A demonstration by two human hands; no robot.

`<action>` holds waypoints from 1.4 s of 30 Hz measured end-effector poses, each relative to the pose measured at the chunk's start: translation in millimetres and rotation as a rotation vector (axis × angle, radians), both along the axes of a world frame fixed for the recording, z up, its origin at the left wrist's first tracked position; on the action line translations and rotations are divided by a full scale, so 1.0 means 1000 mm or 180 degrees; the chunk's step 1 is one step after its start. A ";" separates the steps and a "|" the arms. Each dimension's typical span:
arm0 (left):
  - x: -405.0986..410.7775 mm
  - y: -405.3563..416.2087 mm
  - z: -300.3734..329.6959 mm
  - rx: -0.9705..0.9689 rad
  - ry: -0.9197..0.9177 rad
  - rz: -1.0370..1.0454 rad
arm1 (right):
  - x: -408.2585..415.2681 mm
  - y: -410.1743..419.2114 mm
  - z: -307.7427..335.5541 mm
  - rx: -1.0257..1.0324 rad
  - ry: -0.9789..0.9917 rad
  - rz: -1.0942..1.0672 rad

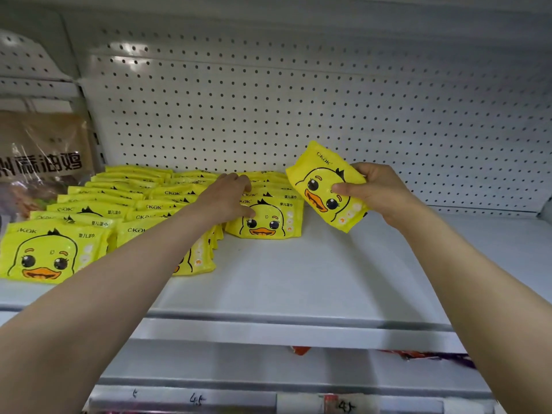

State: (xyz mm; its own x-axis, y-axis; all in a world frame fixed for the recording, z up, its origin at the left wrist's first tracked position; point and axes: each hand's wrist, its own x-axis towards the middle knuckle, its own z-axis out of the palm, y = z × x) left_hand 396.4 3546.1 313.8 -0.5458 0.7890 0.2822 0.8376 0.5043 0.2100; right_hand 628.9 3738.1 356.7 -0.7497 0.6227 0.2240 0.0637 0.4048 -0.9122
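At the far left a brown bag (44, 156) stood in the next bay, printed with large dark Chinese characters too blurred to read with certainty. Beside it, on the white shelf (313, 273), lay three rows of yellow wet-wipe packs, each overlapping the one behind it; the front pack of the left row (53, 252) showed a cartoon duck face, the brand "Ckak" at its top edge and small Chinese lettering to the right of that. The middle row (149, 207) carried the same "Ckak" print, its front packs partly hidden by the forearm. The left hand (227, 195) rested on the third row with its fingers laid loosely across the tops of the packs and its thumb touching the face of that row's front pack (268, 222), grasping nothing firmly. To the right, raised above the shelf and tilted, a single duck pack (322, 186) marked "Ckak" was gripped by the right hand (379, 192), thumb across its front and fingers curled behind it. Behind everything ran a white pegboard (328, 94). Below, the price strip (239, 403) bore a handwritten "4.5" (197, 399).
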 end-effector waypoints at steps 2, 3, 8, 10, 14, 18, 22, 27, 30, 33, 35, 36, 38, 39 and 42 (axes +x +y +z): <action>-0.003 -0.008 0.000 0.0066 -0.0082 -0.0014 | -0.005 0.001 0.002 0.0375 -0.0273 0.0058; -0.005 -0.014 -0.001 0.0140 -0.0159 -0.0035 | -0.009 0.001 0.002 0.0577 -0.0424 0.0106; -0.007 -0.038 0.000 0.0991 -0.0217 -0.0354 | -0.036 -0.010 -0.001 0.1355 -0.0963 0.0488; -0.003 -0.044 0.002 0.1143 -0.0247 -0.0503 | -0.052 -0.016 -0.006 0.1551 -0.1106 0.0607; -0.001 -0.049 -0.002 0.0891 -0.0404 -0.0753 | -0.078 -0.029 -0.024 0.1715 -0.1289 0.0745; -0.004 -0.044 -0.006 0.0756 -0.0605 -0.0689 | -0.092 -0.038 -0.041 0.1582 -0.1242 0.0904; -0.009 -0.038 -0.009 0.0679 -0.0622 -0.0473 | -0.098 -0.043 -0.045 0.1491 -0.1144 0.0798; -0.011 -0.033 -0.013 0.0569 -0.0478 -0.0245 | -0.099 -0.046 -0.049 0.2270 -0.1110 0.0607; -0.011 -0.030 -0.014 0.0535 -0.0422 -0.0160 | -0.096 -0.049 -0.052 0.2665 -0.1158 0.0576; -0.011 -0.029 -0.013 0.0491 -0.0391 -0.0122 | -0.095 -0.051 -0.054 0.2877 -0.1141 0.0503; -0.011 -0.029 -0.013 0.0472 -0.0368 -0.0125 | -0.095 -0.052 -0.054 0.2954 -0.1152 0.0466; -0.011 -0.029 -0.013 0.0464 -0.0364 -0.0124 | -0.095 -0.052 -0.054 0.2972 -0.1166 0.0450; -0.011 -0.029 -0.012 0.0445 -0.0352 -0.0120 | -0.094 -0.054 -0.053 0.3017 -0.1212 0.0411; -0.010 -0.029 -0.012 0.0432 -0.0338 -0.0120 | -0.094 -0.055 -0.053 0.3043 -0.1233 0.0390; -0.010 -0.030 -0.010 0.0383 -0.0318 -0.0140 | -0.092 -0.058 -0.054 0.3118 -0.1323 0.0336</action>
State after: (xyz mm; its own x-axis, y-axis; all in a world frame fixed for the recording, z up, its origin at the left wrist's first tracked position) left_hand 386.8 3516.2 303.3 -0.5416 0.7764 0.3223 0.8302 0.4338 0.3500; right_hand 536.8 3679.9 302.6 -0.9220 0.2375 0.3057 0.2165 0.9710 -0.1012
